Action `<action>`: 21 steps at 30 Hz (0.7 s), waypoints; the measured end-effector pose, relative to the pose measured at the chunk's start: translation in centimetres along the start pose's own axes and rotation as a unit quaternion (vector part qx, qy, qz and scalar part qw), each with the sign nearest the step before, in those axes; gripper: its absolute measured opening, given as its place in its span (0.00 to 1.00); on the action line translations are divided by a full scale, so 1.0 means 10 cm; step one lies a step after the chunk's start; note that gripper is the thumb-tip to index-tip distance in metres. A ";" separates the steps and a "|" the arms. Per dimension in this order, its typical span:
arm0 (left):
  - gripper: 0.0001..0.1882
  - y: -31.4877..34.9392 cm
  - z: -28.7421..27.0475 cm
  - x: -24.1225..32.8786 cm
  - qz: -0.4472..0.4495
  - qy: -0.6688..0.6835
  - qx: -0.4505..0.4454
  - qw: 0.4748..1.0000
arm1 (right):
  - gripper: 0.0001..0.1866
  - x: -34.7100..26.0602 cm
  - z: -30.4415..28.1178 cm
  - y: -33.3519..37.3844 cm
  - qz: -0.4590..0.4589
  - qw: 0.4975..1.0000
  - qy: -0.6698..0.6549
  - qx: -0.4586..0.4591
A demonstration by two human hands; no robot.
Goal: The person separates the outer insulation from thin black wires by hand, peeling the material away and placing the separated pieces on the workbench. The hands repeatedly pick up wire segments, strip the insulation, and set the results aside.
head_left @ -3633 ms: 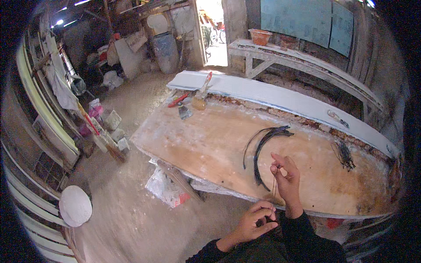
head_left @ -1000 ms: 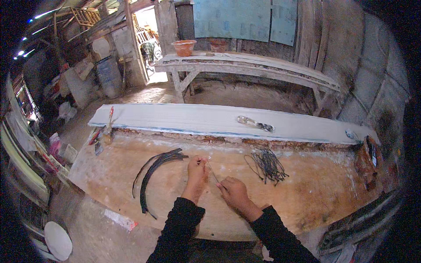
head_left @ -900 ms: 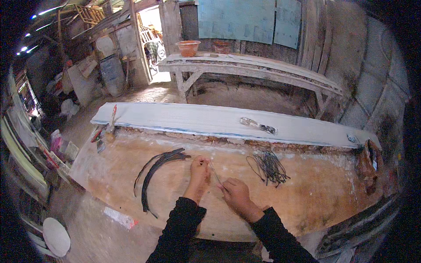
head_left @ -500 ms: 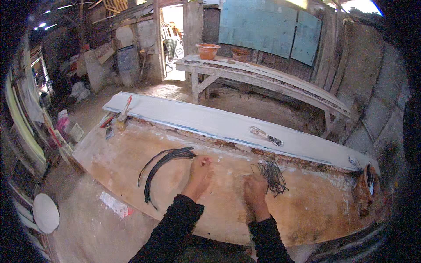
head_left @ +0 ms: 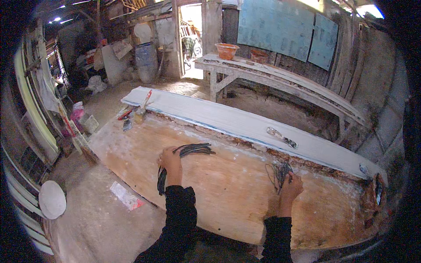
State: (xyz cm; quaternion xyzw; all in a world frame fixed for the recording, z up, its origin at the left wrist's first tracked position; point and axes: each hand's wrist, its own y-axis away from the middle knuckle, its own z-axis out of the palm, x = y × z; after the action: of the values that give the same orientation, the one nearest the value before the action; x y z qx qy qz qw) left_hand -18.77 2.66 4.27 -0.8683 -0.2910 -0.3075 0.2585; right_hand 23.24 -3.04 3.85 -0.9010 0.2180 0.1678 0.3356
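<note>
On the wooden board my left hand [head_left: 172,163] is closed round the middle of a curved bundle of black strands [head_left: 198,149]. One end of the bundle sticks out to the right, the other hangs down to the left of my wrist. My right hand [head_left: 293,187] pinches the edge of a loose tangle of thin dark wire [head_left: 278,172], farther right on the same board. My left fingers are partly hidden behind the back of the hand. What the black strands are made of cannot be made out.
The worn wooden board [head_left: 219,193] bears a white plank [head_left: 210,119] along its far edge. A putty knife [head_left: 283,137] lies on the plank, and a brush [head_left: 142,107] rests at its left end. Behind stands a long bench [head_left: 276,79] with an orange bowl [head_left: 226,51].
My left hand has gone left from the bundle's right end to its middle and closed on it. My right hand has moved right onto the wire tangle. The view has shifted a little.
</note>
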 end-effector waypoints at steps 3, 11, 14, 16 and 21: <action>0.07 0.14 -0.11 0.16 0.045 -0.020 -0.035 0.998 | 0.10 -0.13 -0.13 -0.01 0.026 1.000 0.018 0.004; 0.09 0.16 -0.09 0.10 0.053 -0.036 -0.049 0.997 | 0.08 -0.41 -0.11 0.17 -0.102 0.991 -0.082 0.003; 0.08 0.14 -0.06 0.10 0.035 -0.015 -0.040 0.998 | 0.07 -0.56 -0.16 0.26 -0.124 0.987 -0.102 -0.012; 0.07 0.15 -0.09 0.11 0.043 -0.010 -0.037 0.998 | 0.07 -0.64 -0.17 0.31 -0.147 0.983 -0.112 -0.004; 0.08 0.15 -0.04 0.12 0.055 -0.046 -0.026 0.997 | 0.07 -0.52 0.02 0.33 -0.181 0.965 -0.191 -0.003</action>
State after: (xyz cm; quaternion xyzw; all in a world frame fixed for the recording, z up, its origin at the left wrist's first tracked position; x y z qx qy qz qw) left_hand -17.12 1.76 4.99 -0.9024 -0.2462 -0.2603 0.2393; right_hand 17.08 -3.68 4.25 -0.8776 -0.0178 0.2743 0.3927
